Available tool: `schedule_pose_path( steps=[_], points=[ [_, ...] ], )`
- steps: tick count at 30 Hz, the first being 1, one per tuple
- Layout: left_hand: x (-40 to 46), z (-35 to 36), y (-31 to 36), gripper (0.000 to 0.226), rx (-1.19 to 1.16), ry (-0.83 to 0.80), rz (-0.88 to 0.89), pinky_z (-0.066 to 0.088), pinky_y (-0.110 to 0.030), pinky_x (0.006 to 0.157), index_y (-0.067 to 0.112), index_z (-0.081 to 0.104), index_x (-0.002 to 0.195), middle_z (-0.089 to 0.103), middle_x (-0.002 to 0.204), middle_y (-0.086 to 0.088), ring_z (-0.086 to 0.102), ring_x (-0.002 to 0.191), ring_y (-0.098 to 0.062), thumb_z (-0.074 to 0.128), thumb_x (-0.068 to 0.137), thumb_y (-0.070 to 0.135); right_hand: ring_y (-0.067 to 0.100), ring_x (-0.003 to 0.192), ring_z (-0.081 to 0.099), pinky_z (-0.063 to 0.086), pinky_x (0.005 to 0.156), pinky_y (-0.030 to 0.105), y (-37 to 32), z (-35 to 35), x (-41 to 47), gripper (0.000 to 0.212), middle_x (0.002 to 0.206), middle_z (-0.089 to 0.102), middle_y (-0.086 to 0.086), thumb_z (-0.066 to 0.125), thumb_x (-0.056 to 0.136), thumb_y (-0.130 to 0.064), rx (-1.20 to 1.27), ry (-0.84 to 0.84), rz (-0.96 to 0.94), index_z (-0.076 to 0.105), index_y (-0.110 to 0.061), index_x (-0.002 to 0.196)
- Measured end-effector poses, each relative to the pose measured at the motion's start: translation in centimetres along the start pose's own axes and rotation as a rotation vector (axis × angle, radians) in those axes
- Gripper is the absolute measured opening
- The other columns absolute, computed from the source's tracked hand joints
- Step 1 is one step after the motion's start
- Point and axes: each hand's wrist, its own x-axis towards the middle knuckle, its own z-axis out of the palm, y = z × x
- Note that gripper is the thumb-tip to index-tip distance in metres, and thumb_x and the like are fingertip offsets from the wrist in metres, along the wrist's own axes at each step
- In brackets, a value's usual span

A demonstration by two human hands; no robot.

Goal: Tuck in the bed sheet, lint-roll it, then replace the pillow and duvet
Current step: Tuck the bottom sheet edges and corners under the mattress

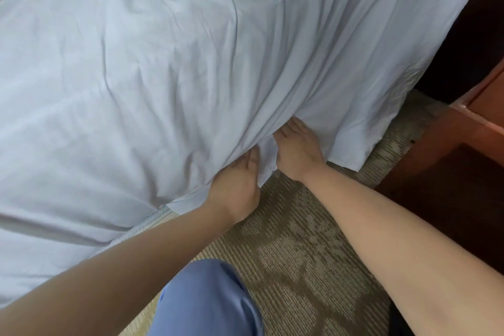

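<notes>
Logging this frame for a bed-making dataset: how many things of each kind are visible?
Hands: 2 (left hand, right hand)
White bed sheet: 1
Wooden furniture: 1
Blue-trousered knee: 1
Total: 5

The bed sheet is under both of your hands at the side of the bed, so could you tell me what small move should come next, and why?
Probably push the bunched fold inward under the mattress. Both the left hand and the right hand are at the bed's side, fingers hidden in the bed sheet, whose loose edge hangs over the carpet.
</notes>
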Motion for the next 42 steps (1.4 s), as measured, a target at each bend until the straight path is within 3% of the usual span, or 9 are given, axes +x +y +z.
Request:
schedule_pose_path(
  steps=[7, 10, 13, 16, 22, 25, 28, 35, 42],
  points=[
    [4.2, 0.5, 0.7, 0.058, -0.125, -0.171, -0.204, 0.038, -0.025, 0.088, 0.01, 0.023, 0.147, 0.057, 0.123, -0.008, 0.055, 0.106, -0.02, 0.042, 0.095, 0.027, 0.026, 0.119, 0.05, 0.031, 0.102, 0.031, -0.6, -1.1, 2.4, 0.027, 0.121, 0.06, 0.01, 0.05, 0.092, -0.016, 0.046, -0.115, 0.21, 0.061, -0.01, 0.115],
    [4.5, 1.7, 0.1, 0.063, 0.019, -0.086, -0.232, 0.036, -0.03, 0.101, 0.014, 0.023, 0.151, 0.051, 0.137, -0.008, 0.052, 0.12, -0.021, 0.048, 0.095, 0.033, 0.036, 0.084, 0.065, 0.05, 0.075, 0.033, 0.6, -0.9, 1.7, 0.02, 0.083, 0.067, 0.021, 0.066, 0.066, 0.011, 0.114, 0.023, 0.024, 0.068, 0.0, 0.083],
    [3.1, 1.9, -0.5, 0.064, 0.285, 0.16, 0.03, 0.052, -0.025, 0.058, 0.008, 0.069, 0.115, 0.072, 0.095, -0.01, 0.069, 0.07, -0.019, 0.083, 0.054, 0.022, 0.025, 0.046, 0.058, 0.042, 0.055, 0.021, 1.6, -1.6, 0.6, 0.025, 0.049, 0.057, 0.014, 0.071, 0.046, 0.016, 0.012, 0.155, -0.148, 0.058, -0.005, 0.05],
    [1.4, 2.3, -0.9, 0.029, 0.299, 0.383, 0.288, 0.053, -0.03, 0.053, 0.001, 0.073, 0.097, 0.072, 0.09, -0.015, 0.07, 0.074, -0.027, 0.059, 0.071, 0.002, 0.021, 0.037, 0.048, 0.03, 0.05, 0.018, 1.8, -2.3, 0.4, 0.025, 0.04, 0.049, 0.007, 0.054, 0.059, 0.005, -0.102, 0.243, -0.273, 0.047, -0.011, 0.042],
    [-2.7, 1.8, -4.4, 0.037, 0.376, 0.331, 0.442, 0.048, -0.034, 0.064, -0.003, 0.07, 0.102, 0.065, 0.084, -0.013, 0.061, 0.075, -0.029, 0.07, 0.071, 0.018, 0.023, 0.06, 0.058, 0.042, 0.055, 0.028, 3.1, -2.2, 0.8, 0.002, 0.067, 0.062, 0.007, 0.064, 0.073, -0.006, -0.196, 0.399, -0.582, 0.063, -0.008, 0.073],
    [-4.4, 1.3, -4.9, 0.017, 0.473, 0.277, 0.454, 0.037, -0.037, 0.072, 0.002, 0.07, 0.072, 0.062, 0.078, -0.014, 0.049, 0.078, -0.028, 0.057, 0.079, 0.012, 0.023, 0.073, 0.056, 0.042, 0.063, 0.034, 2.5, -2.5, 0.8, 0.022, 0.089, 0.061, 0.005, 0.059, 0.081, -0.016, -0.254, 0.429, -0.817, 0.057, -0.01, 0.102],
    [-5.3, 0.5, -5.5, 0.039, 0.515, 0.337, 0.464, 0.034, -0.038, 0.077, 0.006, 0.068, 0.068, 0.062, 0.086, -0.013, 0.041, 0.084, -0.027, 0.035, 0.087, -0.002, 0.024, 0.089, 0.052, 0.041, 0.077, 0.035, 1.5, -1.8, 0.7, 0.032, 0.113, 0.052, 0.007, 0.053, 0.088, -0.019, -0.254, 0.545, -0.898, 0.05, -0.013, 0.119],
    [-4.1, -0.7, -7.0, 0.024, 0.527, 0.588, 0.469, 0.036, -0.034, 0.074, 0.005, 0.06, 0.098, 0.064, 0.096, -0.009, 0.057, 0.08, -0.025, 0.037, 0.093, -0.002, 0.018, 0.062, 0.052, 0.041, 0.062, 0.029, -1.0, -2.1, 2.8, 0.016, 0.068, 0.053, -0.002, 0.061, 0.079, -0.004, -0.36, 0.688, -0.841, 0.052, -0.016, 0.073],
    [-2.7, -1.1, -6.5, 0.017, 0.404, 0.668, 0.463, 0.035, -0.033, 0.062, 0.006, 0.062, 0.088, 0.063, 0.083, -0.009, 0.053, 0.065, -0.022, 0.047, 0.092, -0.001, 0.017, 0.064, 0.053, 0.045, 0.066, 0.028, -0.2, -1.9, 2.6, 0.02, 0.068, 0.052, -0.003, 0.06, 0.083, -0.003, -0.263, 0.635, -0.894, 0.056, -0.016, 0.068]
  ],
)
